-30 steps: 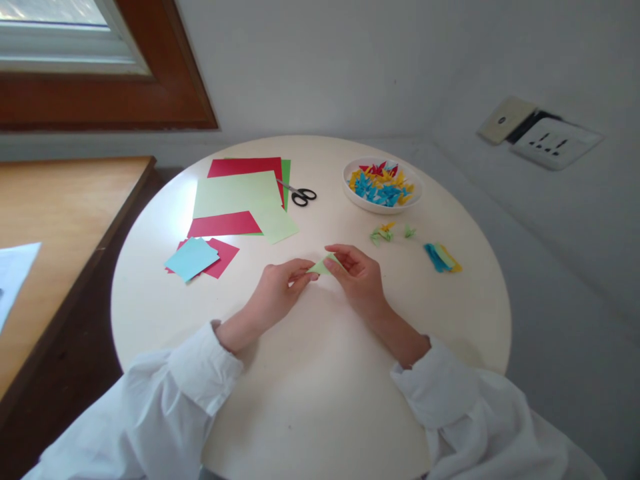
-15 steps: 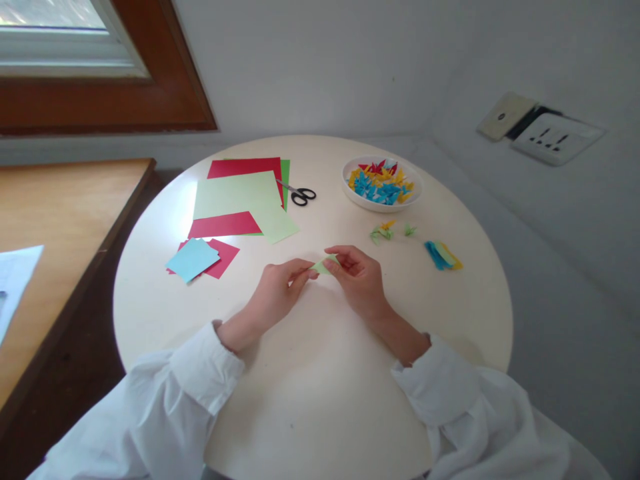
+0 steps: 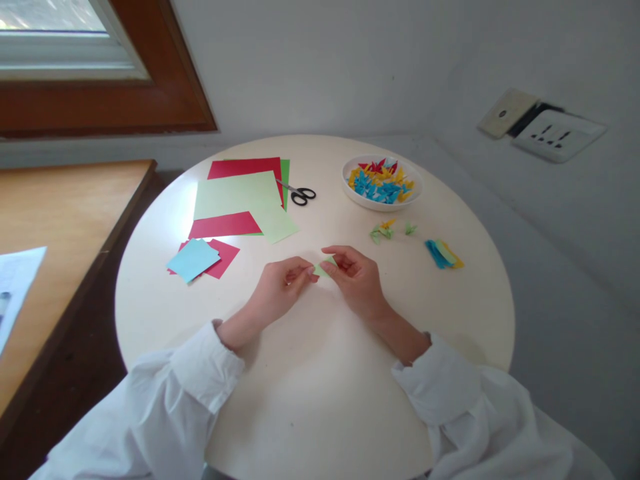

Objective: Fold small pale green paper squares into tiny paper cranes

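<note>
A small folded piece of light green paper (image 3: pixel 323 268) is pinched between both my hands over the middle of the round white table (image 3: pixel 310 400). My left hand (image 3: pixel 280 288) grips its left end with curled fingers. My right hand (image 3: pixel 356 280) holds its right end, thumb and fingers closed over it. Most of the paper is hidden by my fingers.
Red, green and light green sheets (image 3: pixel 240 197) lie at the back left with a light blue square (image 3: pixel 193 259) and black scissors (image 3: pixel 300 194). A white bowl (image 3: pixel 383 199) holds several folded paper pieces. Loose folded pieces (image 3: pixel 385 231) and small paper strips (image 3: pixel 443 254) lie to the right. A wooden desk (image 3: pixel 55 227) stands left.
The hands have stayed in place; the fingers have closed the green paper a little tighter, so less of it shows.
</note>
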Tool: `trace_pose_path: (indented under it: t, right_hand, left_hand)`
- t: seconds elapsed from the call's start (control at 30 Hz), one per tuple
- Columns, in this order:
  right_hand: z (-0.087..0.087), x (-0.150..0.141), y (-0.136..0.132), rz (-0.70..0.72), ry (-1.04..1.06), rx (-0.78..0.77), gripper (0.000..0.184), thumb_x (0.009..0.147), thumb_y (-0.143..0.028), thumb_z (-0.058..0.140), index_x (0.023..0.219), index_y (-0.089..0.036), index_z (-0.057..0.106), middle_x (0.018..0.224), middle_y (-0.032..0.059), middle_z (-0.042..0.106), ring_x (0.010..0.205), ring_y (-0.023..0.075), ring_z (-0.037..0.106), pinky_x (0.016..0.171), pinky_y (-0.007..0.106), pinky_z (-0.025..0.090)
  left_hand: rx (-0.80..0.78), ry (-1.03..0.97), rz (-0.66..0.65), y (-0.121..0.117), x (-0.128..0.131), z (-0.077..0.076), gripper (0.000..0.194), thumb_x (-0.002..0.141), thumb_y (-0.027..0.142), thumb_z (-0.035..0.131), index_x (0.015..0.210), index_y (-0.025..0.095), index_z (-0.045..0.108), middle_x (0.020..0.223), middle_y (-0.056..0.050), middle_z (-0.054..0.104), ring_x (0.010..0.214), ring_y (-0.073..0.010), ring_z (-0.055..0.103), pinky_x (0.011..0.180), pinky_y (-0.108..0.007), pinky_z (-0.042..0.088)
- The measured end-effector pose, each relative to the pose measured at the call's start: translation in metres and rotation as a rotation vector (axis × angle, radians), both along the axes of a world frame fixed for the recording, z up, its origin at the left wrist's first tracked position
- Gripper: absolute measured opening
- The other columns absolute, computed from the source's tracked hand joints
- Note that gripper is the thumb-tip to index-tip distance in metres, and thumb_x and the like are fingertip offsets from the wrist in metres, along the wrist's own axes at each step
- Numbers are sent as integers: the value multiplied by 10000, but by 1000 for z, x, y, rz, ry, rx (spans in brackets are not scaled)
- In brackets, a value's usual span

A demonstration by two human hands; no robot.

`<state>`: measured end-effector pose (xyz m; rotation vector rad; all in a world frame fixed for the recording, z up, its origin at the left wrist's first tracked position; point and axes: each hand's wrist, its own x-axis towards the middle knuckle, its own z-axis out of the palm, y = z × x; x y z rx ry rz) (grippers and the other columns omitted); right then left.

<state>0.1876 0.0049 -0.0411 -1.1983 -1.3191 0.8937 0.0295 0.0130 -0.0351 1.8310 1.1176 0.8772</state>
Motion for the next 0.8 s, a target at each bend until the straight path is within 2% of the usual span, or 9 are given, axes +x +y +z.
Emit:
trace_pose_path:
  t: [0.23,0.47,0.7,0.8]
  right_hand:
    - [1,-2,-3,15,-49,16,178,697,-256,638,857,-182,666,621,-33,547,558,88,470,524,211,397]
    - [-4,-1,-1,69,6,-32,257,693,-272,655,936,-192,648,699,-12,613,633,111,544,597,239,439]
    - [-4,0,0,9,64,-72,271,679,-317,670,914,-185,648,595,-40,564,520,91,483,492,226,383]
    - [-2,1,1,7,75,-45,280,706,-353,650,927,-181,635,593,-38,566,545,102,530,530,240,439]
  left_hand:
    - [-76,-72,-16,1,4,1,232,800,356,555,737,142,616,668,-40,653,588,-123,572,538,-216,442]
    - [-183,-175,109,-1,6,11,207,771,313,577,677,131,609,638,-40,647,568,-113,573,527,-210,428]
    - [-321,-333,105,1,5,9,286,719,414,649,721,128,631,679,-53,677,688,-184,669,635,-281,522]
    - [-369,-410,99,2,6,9,355,689,474,668,735,124,627,719,-59,686,761,-220,691,719,-325,547]
